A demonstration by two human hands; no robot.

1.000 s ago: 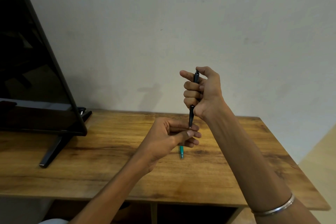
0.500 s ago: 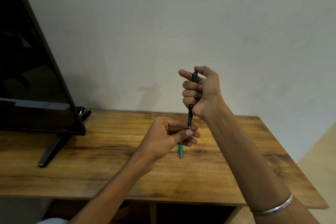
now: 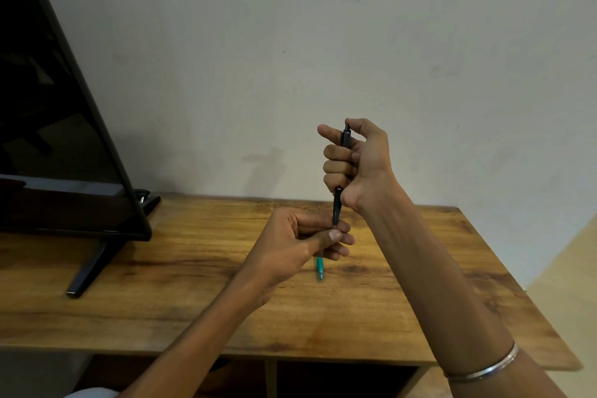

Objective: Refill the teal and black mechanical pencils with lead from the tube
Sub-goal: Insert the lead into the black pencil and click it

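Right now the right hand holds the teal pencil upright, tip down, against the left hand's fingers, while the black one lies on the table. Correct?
The colours are swapped. In the head view the right hand grips the black pencil upright, tip down at the left hand, and the teal pencil lies on the wooden table, partly hidden behind the left hand. The rest stands.

View, single: head-worn wide-angle camera, placed at the near long edge of the table [image 3: 181, 310], above it, facing forward and slightly down toward the far edge and the wall [image 3: 323, 42] behind. Range: close; both forearms enter from the bottom of the frame. Coverage: table top from left part to right far corner; near edge crosses the lower frame; a screen [image 3: 48, 107] fills the upper left. Straight lines bow toward the frame edges. No second view.
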